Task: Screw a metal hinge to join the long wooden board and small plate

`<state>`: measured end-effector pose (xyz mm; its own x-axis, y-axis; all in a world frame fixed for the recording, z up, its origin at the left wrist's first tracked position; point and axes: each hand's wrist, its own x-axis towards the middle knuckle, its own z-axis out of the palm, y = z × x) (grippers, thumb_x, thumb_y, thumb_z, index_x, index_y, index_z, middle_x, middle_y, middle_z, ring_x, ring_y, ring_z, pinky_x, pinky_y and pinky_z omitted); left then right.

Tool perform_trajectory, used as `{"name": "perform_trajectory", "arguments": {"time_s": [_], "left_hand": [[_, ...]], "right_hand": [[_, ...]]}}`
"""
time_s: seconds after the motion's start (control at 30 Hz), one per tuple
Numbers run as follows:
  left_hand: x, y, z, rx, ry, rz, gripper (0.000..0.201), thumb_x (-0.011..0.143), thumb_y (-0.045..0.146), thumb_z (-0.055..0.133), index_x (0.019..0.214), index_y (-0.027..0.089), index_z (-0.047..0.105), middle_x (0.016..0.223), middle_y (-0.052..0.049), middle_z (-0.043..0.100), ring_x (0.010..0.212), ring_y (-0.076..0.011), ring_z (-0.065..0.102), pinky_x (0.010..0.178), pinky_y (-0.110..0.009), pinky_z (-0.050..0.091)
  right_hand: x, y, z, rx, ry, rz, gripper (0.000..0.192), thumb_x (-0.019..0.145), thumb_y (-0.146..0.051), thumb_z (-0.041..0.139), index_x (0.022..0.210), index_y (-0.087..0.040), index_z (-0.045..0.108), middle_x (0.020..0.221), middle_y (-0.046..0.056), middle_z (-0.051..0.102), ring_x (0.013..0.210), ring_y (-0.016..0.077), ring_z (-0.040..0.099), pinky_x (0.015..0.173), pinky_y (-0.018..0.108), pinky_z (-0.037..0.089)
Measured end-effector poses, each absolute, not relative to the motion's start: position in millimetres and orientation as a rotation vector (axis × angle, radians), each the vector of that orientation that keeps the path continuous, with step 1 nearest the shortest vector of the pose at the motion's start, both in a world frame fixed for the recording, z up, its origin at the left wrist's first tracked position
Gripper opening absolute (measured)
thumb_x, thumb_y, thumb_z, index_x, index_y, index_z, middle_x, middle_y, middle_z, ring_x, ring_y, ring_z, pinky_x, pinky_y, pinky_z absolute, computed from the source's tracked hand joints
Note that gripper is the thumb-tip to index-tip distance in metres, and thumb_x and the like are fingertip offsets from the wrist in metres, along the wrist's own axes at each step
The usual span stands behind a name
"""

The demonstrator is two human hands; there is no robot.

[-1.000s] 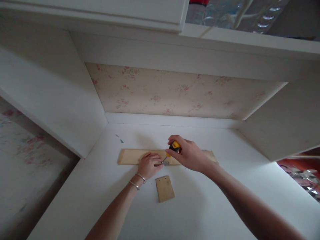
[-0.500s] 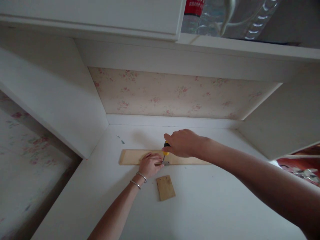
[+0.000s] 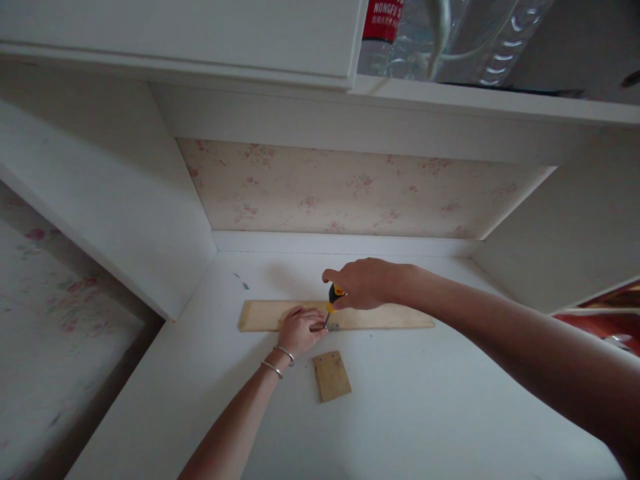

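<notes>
My right hand (image 3: 367,283) is wrapped round the yellow-and-black handle of a screwdriver (image 3: 336,294). The shaft points down at a small metal hinge (image 3: 333,327) by the near edge of a long, pale wooden board (image 3: 390,317). My left hand (image 3: 301,328), with two bangles at the wrist, rests on the board. Its thumb and fingertips close in on the hinge's left end, beside the screwdriver tip; any screw there is too small to make out. A short wooden piece (image 3: 332,377) with two holes lies nearer to me, apart from the board.
Everything lies on a white surface (image 3: 425,400) inside a recess. A white side panel (image 3: 105,180) stands at left, another panel (image 3: 560,220) at right. Overhead is a shelf (image 3: 475,103) with clear plastic bottles (image 3: 415,40). Floral wallpaper (image 3: 325,190) covers the back.
My right hand has turned slightly on the screwdriver, showing more of the black handle. My left hand, the board and the short piece keep their places. The view has shifted a little.
</notes>
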<state>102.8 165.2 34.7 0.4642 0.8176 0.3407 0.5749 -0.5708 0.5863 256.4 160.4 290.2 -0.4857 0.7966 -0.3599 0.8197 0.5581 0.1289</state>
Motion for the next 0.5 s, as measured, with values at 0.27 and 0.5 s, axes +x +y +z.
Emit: {"name": "perform_trajectory", "arguments": {"time_s": [0.27, 0.5], "left_hand": [[102.5, 164.2, 37.6, 2.316, 1.17, 0.857, 0.017, 0.072, 0.033, 0.069, 0.088, 0.026, 0.07, 0.099, 0.0, 0.069, 0.099, -0.018, 0.06, 0.101, -0.038, 0.033], [103.0, 163.7, 37.5, 2.312, 1.181, 0.867, 0.015, 0.071, 0.031, 0.07, 0.085, 0.026, 0.069, 0.098, 0.001, 0.069, 0.096, -0.0171, 0.061, 0.1, -0.037, 0.033]], "right_hand": [[253.6, 163.1, 293.3, 1.331, 2.397, -0.082, 0.059, 0.079, -0.062, 0.044, 0.119, -0.02, 0.053, 0.095, 0.015, 0.066, 0.082, 0.0294, 0.063, 0.061, 0.035, 0.043], [254.7, 166.1, 291.5, 1.362, 2.368, -0.023, 0.058, 0.079, -0.063, 0.042, 0.109, -0.016, 0.06, 0.093, 0.018, 0.065, 0.081, 0.0306, 0.063, 0.059, 0.035, 0.043]]}}
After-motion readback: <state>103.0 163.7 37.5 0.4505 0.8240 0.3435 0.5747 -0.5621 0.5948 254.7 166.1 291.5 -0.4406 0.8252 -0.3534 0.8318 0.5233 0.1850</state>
